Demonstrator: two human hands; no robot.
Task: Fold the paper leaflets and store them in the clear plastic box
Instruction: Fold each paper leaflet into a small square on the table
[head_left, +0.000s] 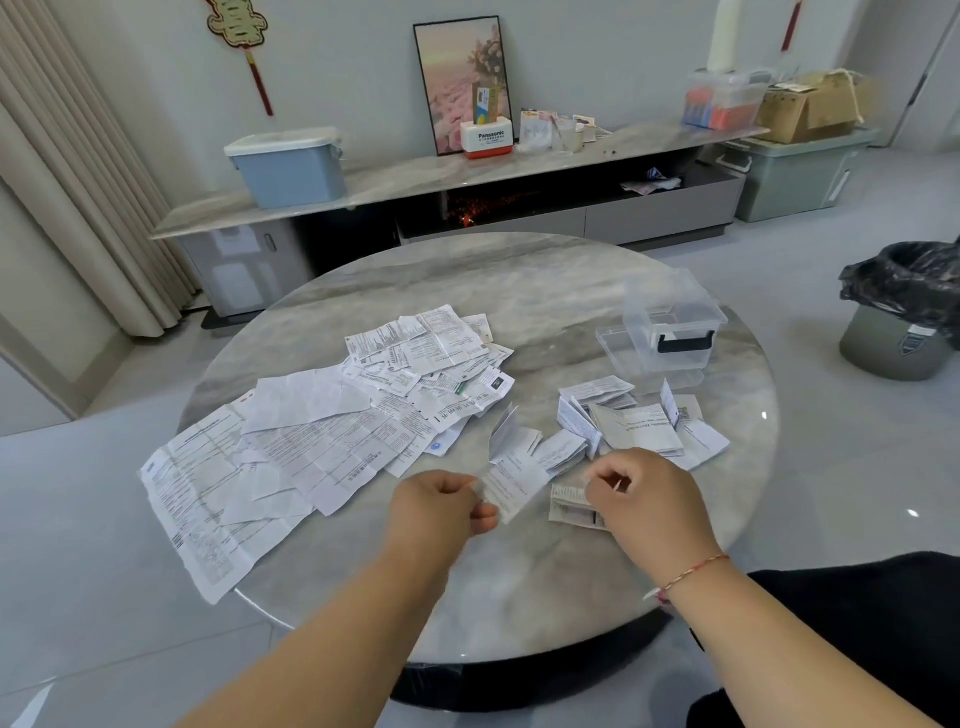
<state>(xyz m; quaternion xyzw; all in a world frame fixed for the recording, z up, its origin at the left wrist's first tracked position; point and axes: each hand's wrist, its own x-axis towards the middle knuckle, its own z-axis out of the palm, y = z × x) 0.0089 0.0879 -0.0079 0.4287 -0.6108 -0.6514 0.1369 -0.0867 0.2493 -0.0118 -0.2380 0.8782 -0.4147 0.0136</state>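
**Folding partway through, box not yet filled**

My left hand (441, 506) pinches one edge of a small leaflet (514, 486) between thumb and fingers. My right hand (641, 496) hovers by its other side, fingers curled; I cannot tell if it grips anything.

A dozen or so folded leaflets (634, 423) lie in a loose cluster just before the box (670, 327), which looks empty, its lid (615, 345) beside it. I judge none are stored yet. A large spread of flat sheets (311, 431) remains on the left, so most folding is ahead.

The table (519, 291) is round, grey marble. Beyond it stands a low cabinet (415, 187) with a blue bin (288, 166) and a framed picture (462, 83). A lined waste bin (904, 312) sits on the right, a curtain (78, 182) on the left.
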